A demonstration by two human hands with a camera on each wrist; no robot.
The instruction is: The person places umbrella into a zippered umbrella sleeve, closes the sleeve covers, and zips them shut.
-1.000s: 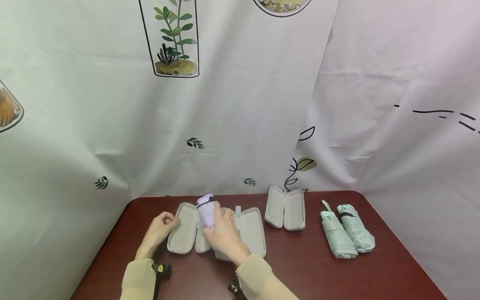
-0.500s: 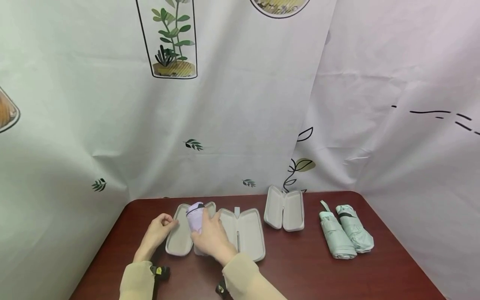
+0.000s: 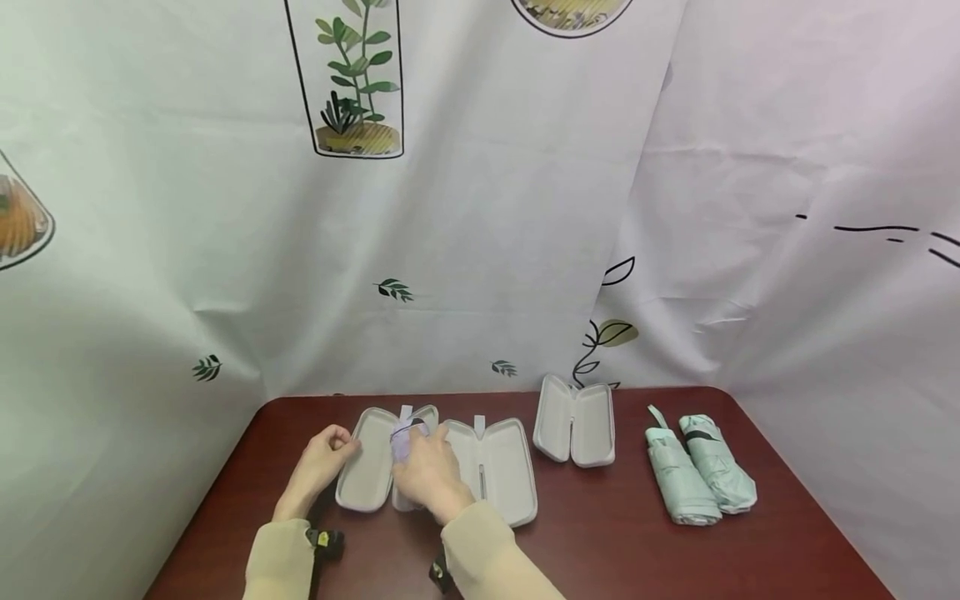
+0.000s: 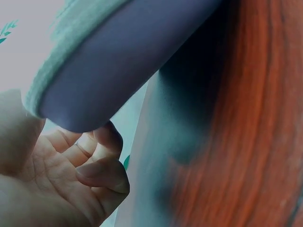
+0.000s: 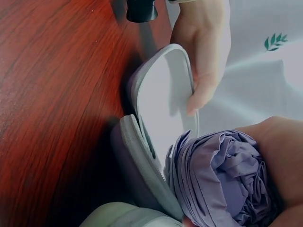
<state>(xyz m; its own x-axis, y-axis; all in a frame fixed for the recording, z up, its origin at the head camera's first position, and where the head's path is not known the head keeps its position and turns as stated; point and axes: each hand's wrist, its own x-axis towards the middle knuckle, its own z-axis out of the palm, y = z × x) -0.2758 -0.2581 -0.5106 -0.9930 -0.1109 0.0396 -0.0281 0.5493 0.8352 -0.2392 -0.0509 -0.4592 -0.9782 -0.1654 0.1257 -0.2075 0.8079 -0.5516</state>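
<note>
A folded lilac umbrella (image 3: 401, 443), its fabric gathered in loose folds, lies in the grip of my right hand (image 3: 431, 473). Hand and umbrella are over the right half of the leftmost open pale grey zip case (image 3: 366, 473); the right wrist view shows the umbrella's folds (image 5: 201, 177) right at the zipped edge. My left hand (image 3: 321, 462) holds that case's left rim, the thumb at the inner edge. From the left wrist view, the case's rounded lilac-grey underside (image 4: 109, 71) shows, with curled fingers behind its end.
A second open case (image 3: 512, 471) stands close on the right, partly behind my right hand. A third, smaller-looking open case (image 3: 592, 427) is farther back. Two folded mint-green umbrellas (image 3: 681, 479) lie side by side on the dark red table (image 3: 600, 550). A printed white curtain hangs behind.
My right hand has moved left with the lilac umbrella from between the two cases, then lowered it into the leftmost case's right half. My left hand has stayed at the rim.
</note>
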